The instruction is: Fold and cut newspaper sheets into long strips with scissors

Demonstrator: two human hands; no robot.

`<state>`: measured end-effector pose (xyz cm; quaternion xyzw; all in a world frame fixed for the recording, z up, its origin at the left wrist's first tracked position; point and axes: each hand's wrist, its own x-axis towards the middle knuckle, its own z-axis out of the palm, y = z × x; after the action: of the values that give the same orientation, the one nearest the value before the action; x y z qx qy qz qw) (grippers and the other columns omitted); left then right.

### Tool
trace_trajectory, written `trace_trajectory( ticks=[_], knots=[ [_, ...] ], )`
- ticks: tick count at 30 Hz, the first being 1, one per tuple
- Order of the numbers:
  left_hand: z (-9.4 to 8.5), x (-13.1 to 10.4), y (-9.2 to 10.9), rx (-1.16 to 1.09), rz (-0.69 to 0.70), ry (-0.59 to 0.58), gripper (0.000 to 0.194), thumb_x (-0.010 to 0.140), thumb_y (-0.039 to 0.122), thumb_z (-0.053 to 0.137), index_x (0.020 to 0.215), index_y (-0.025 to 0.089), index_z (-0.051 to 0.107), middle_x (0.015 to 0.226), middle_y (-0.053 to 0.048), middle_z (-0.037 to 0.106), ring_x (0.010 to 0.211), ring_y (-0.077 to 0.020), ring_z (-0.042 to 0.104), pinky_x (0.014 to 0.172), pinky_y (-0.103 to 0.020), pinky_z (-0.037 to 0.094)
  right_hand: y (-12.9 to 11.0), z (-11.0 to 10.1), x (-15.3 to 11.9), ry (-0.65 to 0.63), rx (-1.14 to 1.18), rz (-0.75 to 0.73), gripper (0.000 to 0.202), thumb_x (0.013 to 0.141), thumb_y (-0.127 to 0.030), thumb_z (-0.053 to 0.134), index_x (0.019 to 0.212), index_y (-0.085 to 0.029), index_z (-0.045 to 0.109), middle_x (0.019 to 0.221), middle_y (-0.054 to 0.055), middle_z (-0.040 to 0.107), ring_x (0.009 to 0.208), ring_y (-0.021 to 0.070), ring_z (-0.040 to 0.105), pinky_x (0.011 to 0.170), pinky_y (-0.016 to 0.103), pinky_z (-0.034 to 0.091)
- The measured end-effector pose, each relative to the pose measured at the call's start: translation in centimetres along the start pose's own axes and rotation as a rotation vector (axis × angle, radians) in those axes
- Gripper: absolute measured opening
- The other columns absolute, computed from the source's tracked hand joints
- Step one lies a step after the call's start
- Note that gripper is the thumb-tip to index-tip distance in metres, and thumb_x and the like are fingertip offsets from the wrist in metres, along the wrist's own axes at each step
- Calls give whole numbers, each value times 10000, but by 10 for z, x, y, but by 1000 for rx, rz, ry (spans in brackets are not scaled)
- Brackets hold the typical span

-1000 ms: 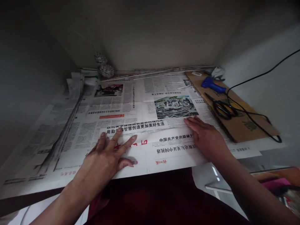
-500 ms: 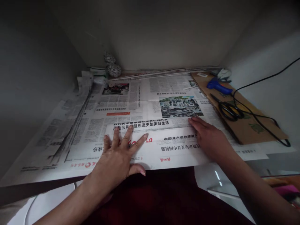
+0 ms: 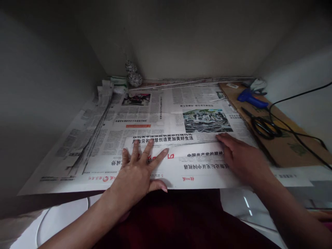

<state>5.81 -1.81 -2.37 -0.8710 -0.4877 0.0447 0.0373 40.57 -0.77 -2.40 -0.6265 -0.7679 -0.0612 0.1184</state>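
My left hand [image 3: 135, 173] lies flat with its fingers spread on a folded sheet of newspaper [image 3: 204, 176] along the table's near edge. Its thumb points right, close to that edge. My right hand [image 3: 240, 157] is at the right part of the same folded sheet. Its fingers are held together, with the tips on the fold line below a printed photo; the thumb is hidden. More newspaper [image 3: 166, 103] spreads flat beneath and behind the folded sheet.
Cut newspaper strips [image 3: 100, 117] are stacked at left. At right, black-handled scissors [image 3: 264, 128] and a blue glue gun [image 3: 252, 98] with a black cable lie on brown cardboard [image 3: 285, 145]. Thin paper rods [image 3: 192, 81] and a patterned gourd-shaped object [image 3: 134, 77] are by the back wall.
The whole scene has shifted slightly right in view. Both hands remain in nearly the same places on the newspaper; the right hand is slightly blurred.
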Motion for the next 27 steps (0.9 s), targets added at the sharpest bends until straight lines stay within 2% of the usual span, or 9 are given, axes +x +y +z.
trace_trajectory(
  ticks=[4,6,8,14,17,23,27],
  knots=[
    [0,0,0,-1,-3,-1,1010,726,828,548,1596,392,277,1668,-200,262,1453,-621,219,1055,-804,314,-12,-1,-2,13,7,32,461,1033,-377,391,1359,-133,606,1367,187,659,1197,363,667,938,530,581],
    [2,0,0,-7,-5,0,1013,725,821,566,1596,394,275,1673,-200,246,1454,-623,213,1053,-807,310,-17,0,-3,21,-14,45,527,1019,-485,429,1373,-128,591,1388,210,635,1225,384,642,957,551,564],
    [2,0,0,-15,-4,11,1022,720,819,577,1597,394,271,1675,-202,237,1451,-632,203,1045,-817,305,-20,2,-3,19,-27,64,568,1001,-526,462,1388,-127,576,1414,216,610,1245,390,624,987,554,545],
    [4,-2,1,-17,3,57,1040,696,807,612,1594,446,231,1665,-191,271,1448,-635,213,1047,-823,297,-23,4,-4,5,-32,86,585,1010,-525,466,1403,-102,563,1439,218,585,1268,391,603,1016,548,527],
    [5,-2,0,-11,3,58,1011,686,819,601,1577,477,264,1668,-167,276,1443,-643,211,1044,-821,306,-22,4,-3,15,-32,90,545,1020,-509,460,1397,-130,569,1431,199,597,1268,373,608,1008,535,535],
    [3,-1,0,-10,-10,30,983,695,795,630,1564,447,332,1664,-168,290,1438,-634,239,1047,-816,311,-21,5,-2,30,-23,91,476,1034,-453,465,1378,-146,583,1385,177,642,1236,363,633,972,529,554],
    [2,0,0,-18,-6,43,949,717,766,647,1557,437,356,1660,-180,295,1425,-647,250,1027,-821,322,-18,6,-5,65,-18,55,410,1048,-395,451,1337,-154,616,1363,165,661,1290,349,599,1039,540,498]
  ],
)
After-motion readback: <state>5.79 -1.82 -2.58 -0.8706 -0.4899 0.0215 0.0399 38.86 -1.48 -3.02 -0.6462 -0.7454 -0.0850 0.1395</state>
